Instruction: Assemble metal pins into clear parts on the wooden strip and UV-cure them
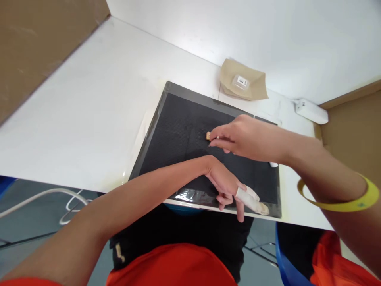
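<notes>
Near, 5 o'clock: our left hand (229, 186), finger-cots on, rests loosely on the black ribbed anti-static mat (178, 131), holding nothing | mid, 1 o'clock: our right hand (244, 139) pinches a small tan block (208, 136) above the mat; we judge a fingertip-only pinch could drop it | far, 12 o'clock: folded brown paper pouch (242, 79).

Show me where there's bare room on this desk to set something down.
Widest bare patch: the white table left of the black mat, up to the cardboard wall. The mat's left half is bare too. It is crowded on the right: right hand, left hand, envelope, white box.
</notes>
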A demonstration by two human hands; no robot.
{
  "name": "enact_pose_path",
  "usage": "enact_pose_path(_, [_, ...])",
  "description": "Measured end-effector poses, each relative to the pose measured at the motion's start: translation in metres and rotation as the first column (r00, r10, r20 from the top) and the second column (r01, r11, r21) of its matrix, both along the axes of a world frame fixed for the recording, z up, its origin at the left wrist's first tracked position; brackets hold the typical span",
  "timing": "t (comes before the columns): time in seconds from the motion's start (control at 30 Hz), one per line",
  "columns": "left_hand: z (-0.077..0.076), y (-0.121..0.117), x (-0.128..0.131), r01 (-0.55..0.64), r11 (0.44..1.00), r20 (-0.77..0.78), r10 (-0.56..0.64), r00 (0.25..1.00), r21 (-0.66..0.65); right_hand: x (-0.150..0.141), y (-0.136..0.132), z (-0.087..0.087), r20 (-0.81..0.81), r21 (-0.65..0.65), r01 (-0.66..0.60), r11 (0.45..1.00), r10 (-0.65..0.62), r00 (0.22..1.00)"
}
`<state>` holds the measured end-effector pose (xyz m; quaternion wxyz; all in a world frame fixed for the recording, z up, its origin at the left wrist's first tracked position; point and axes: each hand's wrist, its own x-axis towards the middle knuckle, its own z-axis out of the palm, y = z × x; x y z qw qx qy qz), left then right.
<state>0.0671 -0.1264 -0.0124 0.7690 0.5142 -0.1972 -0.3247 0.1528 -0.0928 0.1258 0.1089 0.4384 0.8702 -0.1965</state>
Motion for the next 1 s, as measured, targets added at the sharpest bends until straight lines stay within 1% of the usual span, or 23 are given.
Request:
enact_pose_path(0.1, [0.000,0.001,0.000,0.014,1.000,0.006,-0.014,1.000,-0.006,-0.001,0.001,-0.004,-0.040,0.137,0.130,0.982,-0.125,0.991])
enact_pose_path(0.13, [0.000,0.001,0.000,0.009,1.000,0.001,-0.009,1.000,-0.001,-0.002,0.001,-0.006,-0.029,0.161,0.141,0.977,-0.138,0.990])
enact_pose_path(0.17, [0.000,0.001,-0.001,0.003,1.000,-0.004,-0.003,1.000,0.005,-0.002,0.001,-0.007,-0.005,0.155,0.118,0.981,-0.119,0.993])
enact_pose_path(0.27, [-0.001,0.000,-0.001,-0.007,1.000,-0.008,0.007,1.000,0.011,0.000,-0.004,-0.008,0.003,0.032,-0.009,0.999,0.009,1.000])
enact_pose_path(0.3, [-0.002,0.000,0.000,-0.002,1.000,-0.006,0.002,1.000,0.002,0.003,-0.007,-0.007,-0.039,0.049,0.006,0.999,-0.004,0.999])
enact_pose_path(0.33, [-0.003,-0.001,0.000,0.007,1.000,-0.003,-0.007,1.000,-0.010,0.008,-0.011,-0.007,-0.088,0.100,0.058,0.993,-0.049,0.995])
enact_pose_path(0.37, [-0.005,-0.001,0.002,0.015,1.000,-0.001,-0.015,1.000,-0.024,0.013,-0.015,-0.008,-0.137,0.175,0.160,0.972,-0.137,0.981])
enact_pose_path(0.4, [-0.008,-0.002,0.003,0.020,0.999,-0.002,-0.020,1.000,-0.037,0.018,-0.021,-0.010,-0.171,0.248,0.278,0.928,-0.240,0.956])
enact_pose_path(0.43, [-0.010,-0.003,0.005,0.019,0.999,-0.005,-0.019,1.000,-0.050,0.022,-0.027,-0.016,-0.246,0.310,0.398,0.864,-0.331,0.911])
enact_pose_path(0.47, [-0.011,-0.003,0.006,0.015,0.998,-0.009,-0.016,1.000,-0.059,0.026,-0.035,-0.023,-0.282,0.262,0.455,0.851,-0.384,0.879])
enact_pose_path(0.5, [-0.013,-0.004,0.007,0.020,0.998,-0.012,-0.021,1.000,-0.067,0.028,-0.043,-0.033,-0.349,0.230,0.460,0.857,-0.369,0.862])
enact_pose_path(0.57, [-0.014,-0.003,0.009,0.032,0.997,-0.011,-0.033,0.999,-0.074,0.029,-0.061,-0.055,-0.388,0.184,0.465,0.866,-0.371,0.844])
enact_pose_path(0.6, [-0.014,-0.003,0.009,0.039,0.997,-0.002,-0.040,0.999,-0.067,0.028,-0.069,-0.065,-0.434,0.178,0.527,0.831,-0.414,0.800])
enact_pose_path(0.63, [-0.014,-0.002,0.008,0.047,0.997,0.010,-0.047,0.999,-0.062,0.027,-0.076,-0.075,-0.532,0.172,0.635,0.753,-0.472,0.703])
enact_pose_path(0.7, [-0.012,-0.002,0.007,0.043,0.998,0.034,-0.041,0.999,-0.048,0.025,-0.087,-0.089,-0.695,0.154,0.816,0.558,-0.526,0.491])
enact_pose_path(0.73, [-0.011,-0.001,0.007,0.034,0.999,0.042,-0.033,0.999,-0.031,0.024,-0.092,-0.094,-0.730,0.159,0.854,0.495,-0.524,0.440])
enact_pose_path(0.77, [-0.010,-0.002,0.006,0.031,0.999,0.046,-0.031,0.998,-0.008,0.024,-0.096,-0.098,-0.718,0.186,0.844,0.504,-0.517,0.467])
enact_pose_path(0.8, [-0.009,-0.002,0.006,0.029,1.000,0.043,-0.029,0.999,0.013,0.024,-0.099,-0.101,-0.684,0.227,0.801,0.555,-0.495,0.537])
enact_pose_path(0.83, [-0.008,-0.002,0.005,0.023,0.999,0.036,-0.024,0.999,0.029,0.025,-0.101,-0.104,-0.679,0.254,0.784,0.566,-0.474,0.561])
enact_pose_path(0.87, [-0.006,-0.002,0.004,0.016,0.999,0.028,-0.017,0.999,0.034,0.026,-0.103,-0.106,-0.702,0.254,0.801,0.542,-0.467,0.538])
enact_pose_path(0.93, [-0.001,-0.001,0.001,-0.019,1.000,0.000,0.019,1.000,0.004,0.030,-0.105,-0.109,-0.772,0.204,0.875,0.439,-0.478,0.420])
enact_pose_path(0.97, [0.002,0.000,-0.001,-0.050,0.999,-0.020,0.050,0.999,-0.014,0.031,-0.105,-0.111,-0.772,0.181,0.881,0.436,-0.492,0.402])
enact_pose_path(1.0, [0.006,0.002,-0.003,-0.092,0.995,-0.046,0.091,0.995,-0.023,0.033,-0.105,-0.112,-0.747,0.181,0.857,0.482,-0.499,0.439])
